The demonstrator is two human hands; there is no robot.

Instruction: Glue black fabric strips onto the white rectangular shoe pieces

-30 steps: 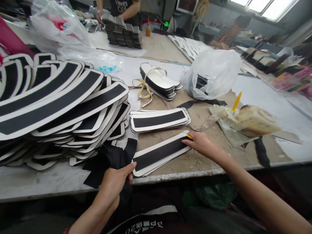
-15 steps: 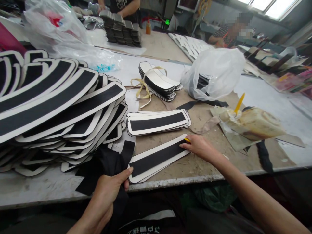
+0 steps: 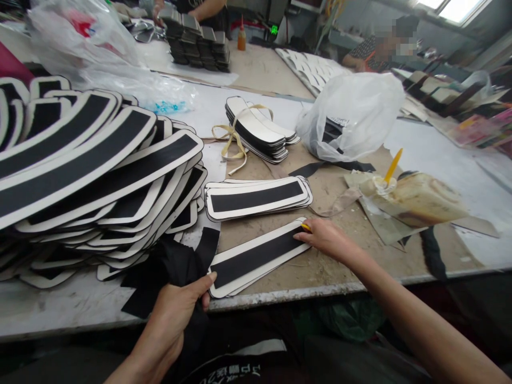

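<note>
Apparently flat black-and-white strip (image 3: 258,256), tilted

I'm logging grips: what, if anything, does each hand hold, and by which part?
The left hand holds the nearest white-edged strip by its left end, thumb on top. The right hand holds something yellow at the strip's right end; its gripped part is hidden.

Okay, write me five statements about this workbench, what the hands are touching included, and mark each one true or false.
1. The left hand touches the left end of the front strip. True.
2. The right hand rests on the big pile. False: the right hand is at the front strip's right end, a small yellow item at its fingertips.
3. Black cloth lies near the left hand. True.
4. The yellow stick lies flat. False: the yellow stick stands tilted at the stained container.
5. A pale ribbon touches the curved stack. True.
</note>
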